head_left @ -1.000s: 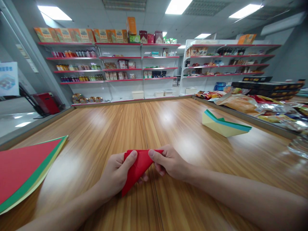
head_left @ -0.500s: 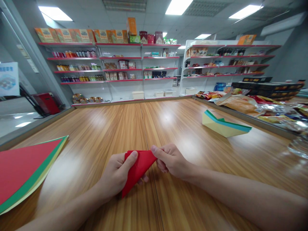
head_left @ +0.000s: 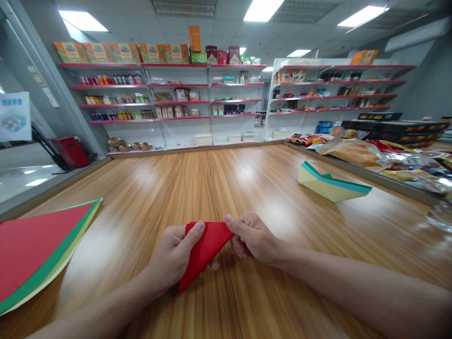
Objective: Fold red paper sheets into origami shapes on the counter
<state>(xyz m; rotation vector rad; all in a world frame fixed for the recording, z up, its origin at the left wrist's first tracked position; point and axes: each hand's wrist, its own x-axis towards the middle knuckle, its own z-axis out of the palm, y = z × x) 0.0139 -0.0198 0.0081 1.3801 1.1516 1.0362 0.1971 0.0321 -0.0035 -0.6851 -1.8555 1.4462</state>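
Here, the left hand [head_left: 175,254] grips the folded red paper [head_left: 208,242] while the right hand [head_left: 256,238] pinches its corner. The paper is held left of the paper boat [head_left: 323,186], on its near side.

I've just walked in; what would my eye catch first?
Probably the folded red paper, in the grip of the left hand and the right hand over the near part of the table. Then the yellow, blue and green paper boat on the right, and the coloured sheets at the left edge.
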